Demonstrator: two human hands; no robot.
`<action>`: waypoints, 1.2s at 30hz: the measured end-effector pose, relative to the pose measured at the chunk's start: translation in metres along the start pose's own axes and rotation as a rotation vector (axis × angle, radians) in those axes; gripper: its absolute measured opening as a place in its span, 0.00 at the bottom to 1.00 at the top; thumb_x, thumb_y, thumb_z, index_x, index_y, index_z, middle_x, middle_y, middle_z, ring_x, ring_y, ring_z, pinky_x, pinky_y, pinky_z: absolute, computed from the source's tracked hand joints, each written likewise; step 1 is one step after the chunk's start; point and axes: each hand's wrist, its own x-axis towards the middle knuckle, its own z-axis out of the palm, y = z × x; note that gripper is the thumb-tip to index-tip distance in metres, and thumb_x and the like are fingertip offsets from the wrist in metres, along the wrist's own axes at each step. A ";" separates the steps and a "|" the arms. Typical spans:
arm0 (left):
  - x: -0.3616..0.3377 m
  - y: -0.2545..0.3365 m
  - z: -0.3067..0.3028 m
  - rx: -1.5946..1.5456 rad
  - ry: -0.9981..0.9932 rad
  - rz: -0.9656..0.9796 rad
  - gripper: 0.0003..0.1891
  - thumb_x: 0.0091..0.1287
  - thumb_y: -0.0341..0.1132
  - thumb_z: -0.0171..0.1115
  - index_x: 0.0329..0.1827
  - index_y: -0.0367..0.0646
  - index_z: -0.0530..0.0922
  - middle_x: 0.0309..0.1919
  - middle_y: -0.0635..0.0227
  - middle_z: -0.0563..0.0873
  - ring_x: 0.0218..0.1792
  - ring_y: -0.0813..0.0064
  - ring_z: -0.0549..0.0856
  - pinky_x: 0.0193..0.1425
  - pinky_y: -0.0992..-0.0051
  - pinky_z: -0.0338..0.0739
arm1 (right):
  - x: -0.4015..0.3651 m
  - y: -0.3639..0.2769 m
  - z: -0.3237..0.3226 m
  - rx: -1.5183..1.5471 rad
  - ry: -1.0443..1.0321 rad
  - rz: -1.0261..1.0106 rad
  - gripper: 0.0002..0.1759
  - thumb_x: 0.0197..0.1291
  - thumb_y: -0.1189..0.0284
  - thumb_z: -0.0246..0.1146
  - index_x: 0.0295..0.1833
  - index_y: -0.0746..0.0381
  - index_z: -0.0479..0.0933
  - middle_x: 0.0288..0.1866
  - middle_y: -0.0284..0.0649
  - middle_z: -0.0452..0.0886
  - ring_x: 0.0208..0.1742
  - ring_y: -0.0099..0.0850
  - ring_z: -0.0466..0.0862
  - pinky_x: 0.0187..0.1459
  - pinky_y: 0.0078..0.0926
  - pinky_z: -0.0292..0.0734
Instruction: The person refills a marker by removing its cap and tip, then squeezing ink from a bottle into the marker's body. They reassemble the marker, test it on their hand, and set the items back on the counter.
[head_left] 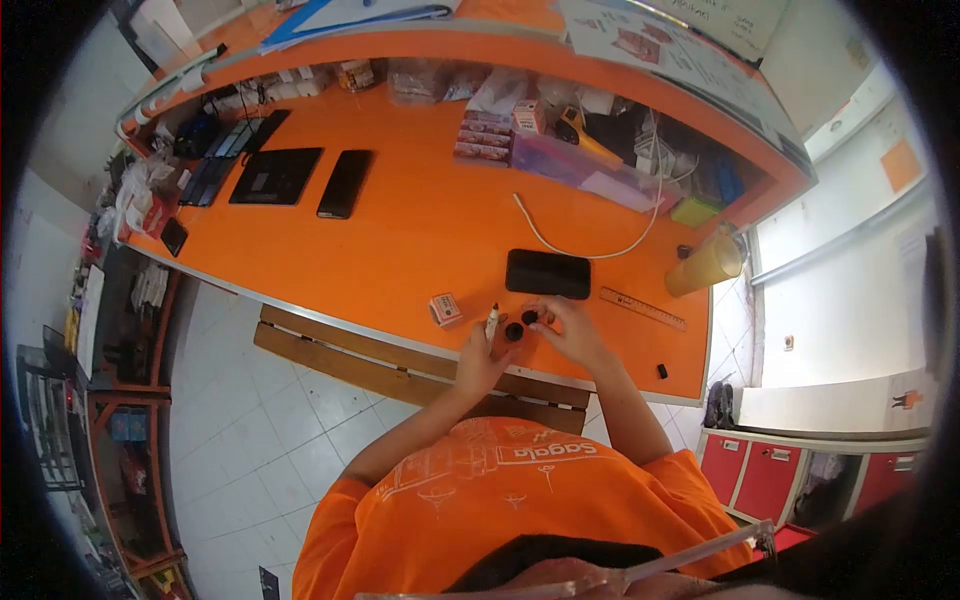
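My left hand (481, 357) is closed around a white marker (492, 322), whose dark tip points up and away from me. Just right of it, a small round black object (514, 332) sits between my hands near the table's front edge. The fingers of my right hand (568, 332) pinch another small black round piece (530, 317). Beyond my right hand lies a black phone (548, 274), flat on the orange table (400, 250). A small white and red box (444, 309) rests left of my left hand.
Right of my hands are a ruler (643, 308), a small black cap (662, 371) and a yellowish cup (706, 265). A white cable (590, 256) curves behind the phone. Dark devices (276, 176) lie at the left. A purple bin (580, 170) stands under the shelf.
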 end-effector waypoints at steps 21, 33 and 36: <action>0.005 0.004 0.002 -0.063 -0.108 -0.323 0.21 0.49 0.34 0.70 0.38 0.37 0.67 0.25 0.56 0.80 0.25 0.59 0.81 0.26 0.68 0.73 | -0.003 -0.022 0.025 -0.673 -0.029 -0.066 0.13 0.49 0.68 0.61 0.39 0.63 0.73 0.38 0.44 0.75 0.45 0.41 0.74 0.45 0.36 0.70; 0.006 0.015 -0.002 -0.073 -0.164 -0.306 0.18 0.51 0.34 0.68 0.38 0.36 0.69 0.29 0.55 0.81 0.31 0.57 0.82 0.31 0.66 0.74 | -0.009 -0.038 0.011 -0.775 -0.138 0.073 0.16 0.47 0.60 0.62 0.40 0.57 0.76 0.40 0.36 0.73 0.47 0.35 0.72 0.47 0.35 0.61; 0.007 0.011 0.001 -0.121 -0.125 -0.207 0.17 0.50 0.30 0.65 0.37 0.35 0.66 0.24 0.52 0.79 0.26 0.53 0.81 0.27 0.66 0.73 | -0.018 -0.022 0.016 -0.618 0.213 -0.235 0.15 0.48 0.59 0.61 0.36 0.58 0.77 0.37 0.35 0.74 0.47 0.34 0.72 0.46 0.36 0.62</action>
